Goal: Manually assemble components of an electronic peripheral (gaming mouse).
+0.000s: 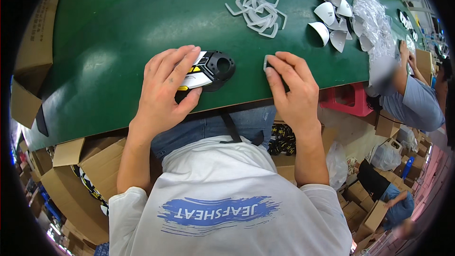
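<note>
My left hand (163, 85) is wrapped over a rounded black, white and yellow plastic housing (204, 72) lying on the green table. The housing's black end, with a round opening, points right; its left part is hidden under my palm. To the right, near the table edge, my right hand (296, 87) pinches a small translucent whitish plastic piece (266, 62) between thumb and fingers. Most of that piece is covered by the fingertips. Farther back lies a heap of bent translucent plastic strips (259, 15), apart from both hands.
Curved white and grey shell pieces (325, 13) lie at the back right, beside clear plastic bags (372, 19). Another person's arm (403, 68) rests at the table's right. A red stool (348, 99) stands below the edge. Open cardboard boxes (71, 189) flank me on the left.
</note>
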`<state>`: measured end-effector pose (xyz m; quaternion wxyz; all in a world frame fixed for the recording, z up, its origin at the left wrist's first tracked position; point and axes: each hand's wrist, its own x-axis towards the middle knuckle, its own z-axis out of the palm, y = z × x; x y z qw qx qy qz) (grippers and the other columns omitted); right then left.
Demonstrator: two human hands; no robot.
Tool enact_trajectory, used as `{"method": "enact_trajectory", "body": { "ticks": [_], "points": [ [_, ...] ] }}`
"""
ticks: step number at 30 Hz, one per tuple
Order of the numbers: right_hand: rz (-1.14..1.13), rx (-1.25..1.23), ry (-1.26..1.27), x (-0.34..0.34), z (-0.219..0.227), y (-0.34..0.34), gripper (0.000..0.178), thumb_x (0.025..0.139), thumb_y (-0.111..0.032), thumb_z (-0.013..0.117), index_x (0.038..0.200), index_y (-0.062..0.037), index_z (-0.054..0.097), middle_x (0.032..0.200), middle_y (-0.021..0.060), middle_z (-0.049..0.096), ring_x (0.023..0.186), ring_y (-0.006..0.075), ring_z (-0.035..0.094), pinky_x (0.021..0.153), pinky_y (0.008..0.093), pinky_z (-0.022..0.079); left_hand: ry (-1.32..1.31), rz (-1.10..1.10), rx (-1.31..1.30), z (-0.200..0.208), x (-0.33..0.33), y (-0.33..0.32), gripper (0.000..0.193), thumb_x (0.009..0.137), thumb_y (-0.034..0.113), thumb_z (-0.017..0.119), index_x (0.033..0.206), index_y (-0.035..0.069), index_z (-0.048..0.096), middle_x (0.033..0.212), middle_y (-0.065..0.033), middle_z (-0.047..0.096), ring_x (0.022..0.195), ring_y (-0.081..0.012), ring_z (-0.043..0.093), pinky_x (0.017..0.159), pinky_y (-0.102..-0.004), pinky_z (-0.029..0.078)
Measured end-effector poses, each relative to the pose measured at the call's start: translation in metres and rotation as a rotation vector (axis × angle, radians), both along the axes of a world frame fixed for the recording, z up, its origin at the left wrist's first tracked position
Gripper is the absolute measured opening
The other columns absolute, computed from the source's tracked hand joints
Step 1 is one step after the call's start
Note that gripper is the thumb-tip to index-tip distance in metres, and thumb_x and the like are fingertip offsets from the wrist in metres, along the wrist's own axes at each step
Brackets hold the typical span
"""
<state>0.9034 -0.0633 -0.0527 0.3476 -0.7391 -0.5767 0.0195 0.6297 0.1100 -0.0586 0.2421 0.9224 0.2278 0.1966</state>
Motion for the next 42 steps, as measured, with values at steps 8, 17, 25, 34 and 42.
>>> {"method": "enact_trajectory", "body": {
  "ticks": [8, 17, 25, 34, 42],
  "points": [
    [-0.005, 0.050, -0.129, -0.010, -0.009, 0.005, 0.024, 0.095, -0.016, 0.091, 0.116, -0.0045, 0.085, 0.127, 0.0121, 0.081, 0.106, 0.0334, 0.076, 0.092, 0.0450, 0.062, 0.024, 0.014, -0.001, 0.001, -0.002, -0.003, 0.081, 0.086, 0.009, 0.083, 0.164, 0.006, 0.063, 0.165, -0.0151, 0.063, 0.150, -0.0417, 0.056, 0.130, -0.0520, 0.040],
    [0.003, 0.036, 0.054, -0.003, -0.006, 0.018, 0.018, 0.094, -0.003, 0.085, 0.112, -0.0054, 0.082, 0.112, 0.0095, 0.083, 0.100, 0.0331, 0.076, 0.091, 0.0436, 0.058, -0.020, -0.001, 0.006, 0.002, -0.001, -0.002, 0.082, 0.086, 0.010, 0.083, 0.164, 0.006, 0.063, 0.164, -0.0141, 0.064, 0.150, -0.0405, 0.057, 0.130, -0.0519, 0.042],
    [0.354, 0.196, 0.191, -0.003, 0.023, 0.027, 0.027, 0.092, 0.004, 0.085, 0.116, -0.0078, 0.083, 0.106, 0.0091, 0.083, 0.093, 0.0289, 0.078, 0.086, 0.0428, 0.058, -0.088, -0.002, 0.157, 0.037, 0.002, -0.018, 0.049, 0.094, 0.032, 0.088, 0.140, 0.015, 0.082, 0.150, -0.0103, 0.071, 0.143, -0.0380, 0.060, 0.132, -0.0626, 0.031],
    [0.458, 0.365, 0.241, -0.031, 0.029, 0.029, 0.040, 0.085, -0.001, 0.095, 0.123, -0.0092, 0.084, 0.114, 0.0101, 0.084, 0.094, 0.0270, 0.079, 0.083, 0.0393, 0.063, -0.310, -0.076, -0.712, 0.060, 0.021, -0.037, 0.012, 0.102, 0.015, 0.086, 0.107, 0.006, 0.081, 0.114, -0.0059, 0.080, 0.112, -0.0238, 0.070, 0.109, -0.0404, 0.047],
    [0.498, 0.319, 0.667, -0.052, 0.000, 0.013, 0.051, 0.086, -0.022, 0.103, 0.129, -0.0044, 0.082, 0.137, 0.0214, 0.081, 0.118, 0.0358, 0.082, 0.097, 0.0430, 0.067, -0.440, -0.055, -0.866, 0.043, 0.017, -0.055, 0.007, 0.107, 0.012, 0.082, 0.107, 0.004, 0.081, 0.109, -0.0050, 0.081, 0.110, -0.0213, 0.070, 0.100, -0.0393, 0.055]
  ]
}}
